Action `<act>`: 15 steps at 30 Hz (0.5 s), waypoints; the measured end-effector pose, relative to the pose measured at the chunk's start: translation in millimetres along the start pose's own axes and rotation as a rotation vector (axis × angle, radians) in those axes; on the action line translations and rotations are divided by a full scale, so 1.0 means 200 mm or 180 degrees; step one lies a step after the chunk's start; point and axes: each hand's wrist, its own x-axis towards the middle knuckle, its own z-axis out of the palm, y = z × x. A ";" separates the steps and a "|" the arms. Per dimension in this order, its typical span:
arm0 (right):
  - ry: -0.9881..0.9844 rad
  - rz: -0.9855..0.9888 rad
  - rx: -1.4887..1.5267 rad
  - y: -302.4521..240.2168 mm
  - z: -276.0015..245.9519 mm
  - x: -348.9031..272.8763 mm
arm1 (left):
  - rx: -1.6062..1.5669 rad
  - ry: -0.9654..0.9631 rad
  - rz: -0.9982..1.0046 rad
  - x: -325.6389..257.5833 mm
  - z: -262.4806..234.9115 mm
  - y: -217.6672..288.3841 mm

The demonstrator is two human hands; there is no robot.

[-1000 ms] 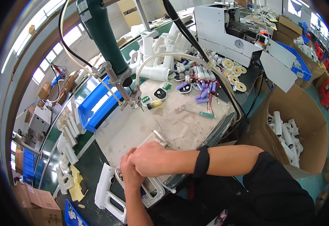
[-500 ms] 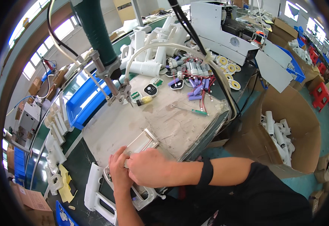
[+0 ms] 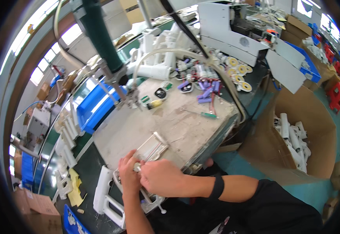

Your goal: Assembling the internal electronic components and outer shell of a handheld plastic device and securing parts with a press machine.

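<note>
A white plastic housing half point(image 3: 155, 142), open on top with thin red wires inside, lies at the front of the work board, its handle end toward me. My left hand point(image 3: 129, 173) is closed around its middle. My right hand point(image 3: 162, 178) is bent into a closed grip right beside it, over the housing. A small whitish part point(image 3: 137, 167) shows between the two hands; which fingers hold it is hard to tell. Just left of my left forearm lies a matching white housing shell point(image 3: 102, 190) with a looped handle. Inside the housing, much is hidden under my hands.
A green screwdriver point(image 3: 209, 115), purple battery cells point(image 3: 206, 94) and round black-faced circuit boards point(image 3: 160, 93) lie farther back. Above the board hangs a dark green machine column point(image 3: 102, 39). A blue tray point(image 3: 96, 111) stands left; a cardboard box point(image 3: 314, 128) of white parts stands right.
The whole view has shifted a little, so the bench sits slightly right and lower. Both hands stay together on the housing, and the small whitish part between them shows more plainly.
</note>
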 end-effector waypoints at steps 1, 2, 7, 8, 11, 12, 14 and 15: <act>-0.0037 -0.0076 0.0058 -0.01 -0.01 -0.01 | -0.0008 -0.0025 -0.0084 0.00 0.00 0.00; -0.0064 -0.0123 -0.0123 -0.01 -0.03 -0.02 | 0.0037 -0.0050 -0.0079 0.00 0.01 -0.01; -0.0118 0.0012 -0.0282 0.00 -0.05 -0.03 | 0.0153 -0.0011 -0.0037 0.01 0.02 0.01; -0.0092 0.0026 -0.0222 0.00 -0.04 -0.04 | 0.0177 -0.0029 -0.0013 0.00 0.02 0.01; -0.0118 0.0004 -0.0237 0.03 -0.03 0.00 | 0.0200 -0.0014 -0.0001 0.00 0.02 0.00; -0.0296 0.0057 -0.0419 0.04 -0.04 0.04 | 0.0185 -0.0035 -0.0006 0.00 0.02 -0.01; -0.1007 0.0200 -0.0951 0.04 -0.08 0.11 | 0.0170 -0.0088 -0.0029 -0.01 0.02 -0.02; -0.1005 0.0172 -0.0971 0.02 -0.11 0.14 | 0.0172 -0.0054 -0.0030 -0.01 0.02 -0.02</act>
